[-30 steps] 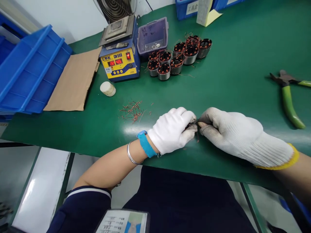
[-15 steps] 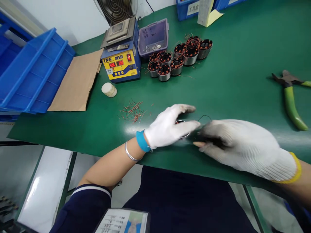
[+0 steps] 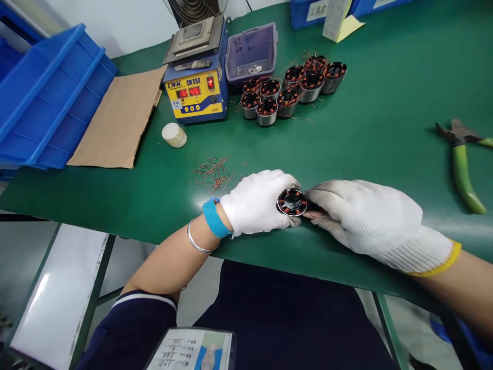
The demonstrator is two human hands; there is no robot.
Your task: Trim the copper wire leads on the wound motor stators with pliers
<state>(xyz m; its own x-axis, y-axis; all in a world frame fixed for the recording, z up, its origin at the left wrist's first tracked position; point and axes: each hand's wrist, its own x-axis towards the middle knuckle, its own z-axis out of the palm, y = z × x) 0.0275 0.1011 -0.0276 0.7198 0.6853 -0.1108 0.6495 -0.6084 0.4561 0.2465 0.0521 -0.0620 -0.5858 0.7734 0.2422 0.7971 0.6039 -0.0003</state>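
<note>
My left hand [image 3: 260,201], in a white glove, is closed around the left side of a motor stator [image 3: 292,202]. The stator is a metal ring with black and copper windings, its open end facing up. My right hand [image 3: 364,218], gloved in white with a yellow cuff, has its fingers pinched together against the stator's right side. One bare fingertip shows there. Whatever lies between these fingers is hidden. Left of my left hand lies a pile of copper wire clippings [image 3: 213,173].
Several more stators [image 3: 267,112] stand behind my hands. Green-handled cutters [image 3: 464,172] lie to the right. Further back are a blue and yellow heated unit [image 3: 198,100], a purple bin [image 3: 251,49], a white round container [image 3: 174,134], cardboard [image 3: 119,123] and a blue crate [image 3: 54,103].
My left hand has closed round the stator, where before its fingers were spread beside it. My right hand has come left, its fingertips now at the stator's side. The view has shifted slightly.
</note>
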